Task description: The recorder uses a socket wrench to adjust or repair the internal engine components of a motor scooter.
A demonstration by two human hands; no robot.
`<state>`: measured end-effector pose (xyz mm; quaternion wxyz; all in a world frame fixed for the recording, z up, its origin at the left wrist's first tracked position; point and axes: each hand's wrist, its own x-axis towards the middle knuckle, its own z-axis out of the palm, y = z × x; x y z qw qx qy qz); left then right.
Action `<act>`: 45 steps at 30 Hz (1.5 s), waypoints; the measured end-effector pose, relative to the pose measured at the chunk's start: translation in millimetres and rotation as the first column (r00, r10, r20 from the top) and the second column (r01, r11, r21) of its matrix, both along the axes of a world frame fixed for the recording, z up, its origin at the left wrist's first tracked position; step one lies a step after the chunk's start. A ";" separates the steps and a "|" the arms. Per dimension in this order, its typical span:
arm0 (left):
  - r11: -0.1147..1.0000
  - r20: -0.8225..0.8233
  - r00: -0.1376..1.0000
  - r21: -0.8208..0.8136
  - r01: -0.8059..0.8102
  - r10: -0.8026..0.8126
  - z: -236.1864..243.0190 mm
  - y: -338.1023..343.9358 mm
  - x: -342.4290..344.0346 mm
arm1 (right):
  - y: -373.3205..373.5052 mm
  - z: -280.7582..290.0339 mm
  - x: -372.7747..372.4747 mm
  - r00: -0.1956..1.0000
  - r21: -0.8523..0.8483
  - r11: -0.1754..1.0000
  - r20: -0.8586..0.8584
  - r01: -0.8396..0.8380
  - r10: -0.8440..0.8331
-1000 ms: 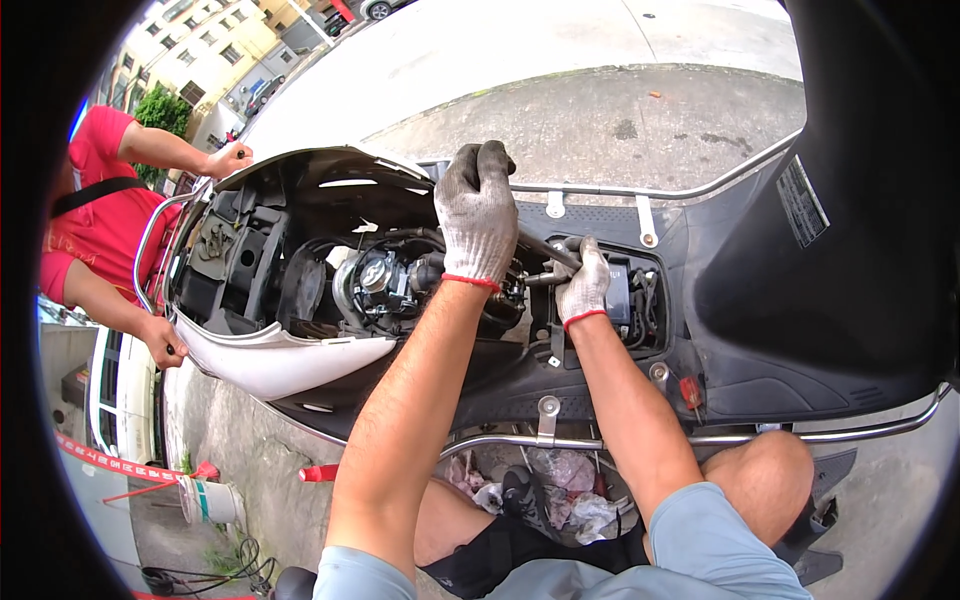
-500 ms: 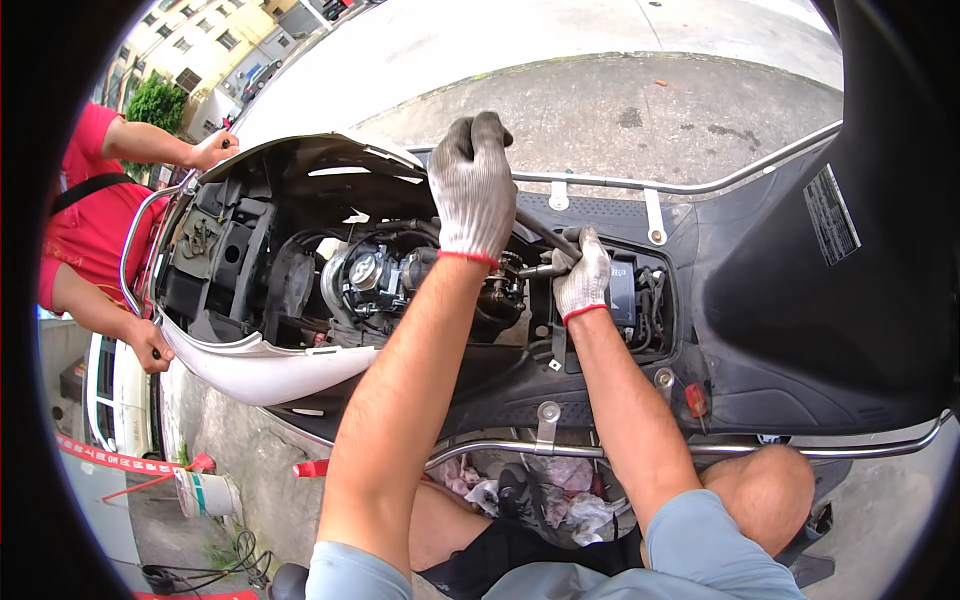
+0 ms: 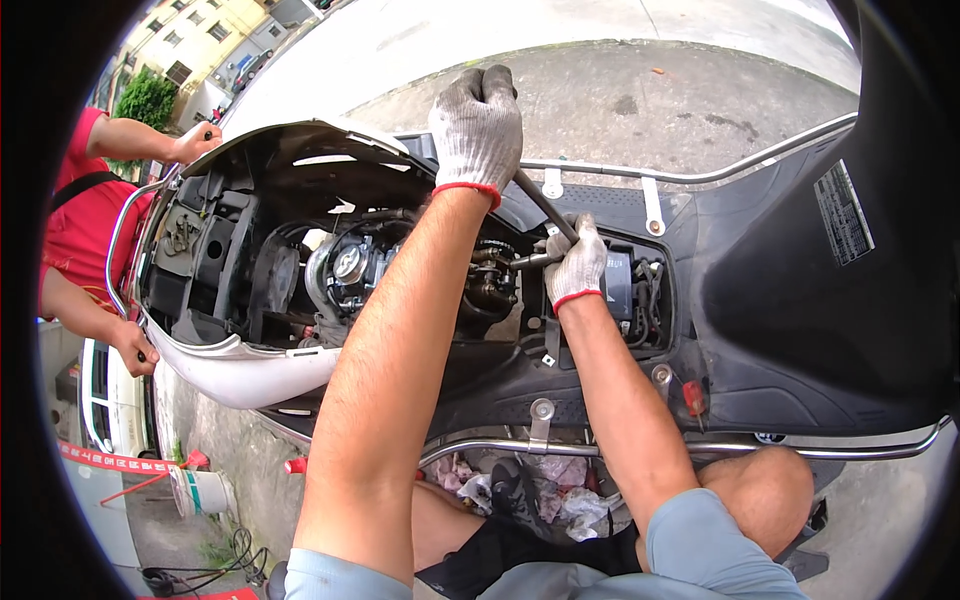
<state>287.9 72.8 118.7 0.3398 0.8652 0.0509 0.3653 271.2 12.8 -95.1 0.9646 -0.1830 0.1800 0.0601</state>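
My left hand (image 3: 478,130), in a white knit glove with a dark grey coating, is closed around the far end of a long-handled socket wrench (image 3: 545,208). The handle slants down to my right hand (image 3: 579,263), gloved alike, which grips the wrench at its head. From there a metal socket piece (image 3: 531,262) points left to the greasy metal engine end (image 3: 491,283) of a scooter. Whether the socket is seated on a fastener is too small to tell. My left forearm hides part of the engine bay.
A person in red (image 3: 90,230) holds the scooter's rear rail (image 3: 118,250) at the left. Beside my right hand lies the open battery bay (image 3: 620,290). A red-handled screwdriver (image 3: 694,398) rests on the footboard. A white bucket (image 3: 200,492) stands on the ground at the lower left.
My left hand has moved away from me, swinging the wrench handle with it to a steeper slant. My right hand stays at the wrench head. The whole view has shifted slightly.
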 end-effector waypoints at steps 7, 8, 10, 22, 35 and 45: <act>1.000 -0.019 1.000 0.016 -0.007 0.008 0.3 3.3 3.0 | 2.2 1.1 1.0 0.999 0.029 0.999 -0.040 0.031 -0.030; 1.000 -0.019 1.000 0.024 0.000 0.001 -0.2 3.0 3.2 | 1.5 1.8 0.5 0.998 0.016 0.999 -0.051 0.040 -0.039; 1.000 -0.023 1.000 0.025 -0.005 0.006 -0.7 1.2 6.1 | -0.5 3.0 0.4 0.997 0.019 0.999 -0.068 0.040 -0.039; 0.996 0.037 0.997 0.058 -0.064 0.062 -12.8 13.8 39.1 | 4.7 0.9 -1.0 0.992 0.010 0.999 -0.122 0.048 -0.046; 0.997 0.001 0.998 0.030 -0.065 0.065 -9.6 8.6 38.7 | 3.7 1.4 1.4 0.990 0.012 0.998 -0.132 0.055 -0.053; 0.997 -0.017 0.997 0.040 -0.068 0.069 -10.6 7.8 44.1 | 3.6 -3.7 2.5 0.991 0.042 0.998 -0.126 0.051 -0.045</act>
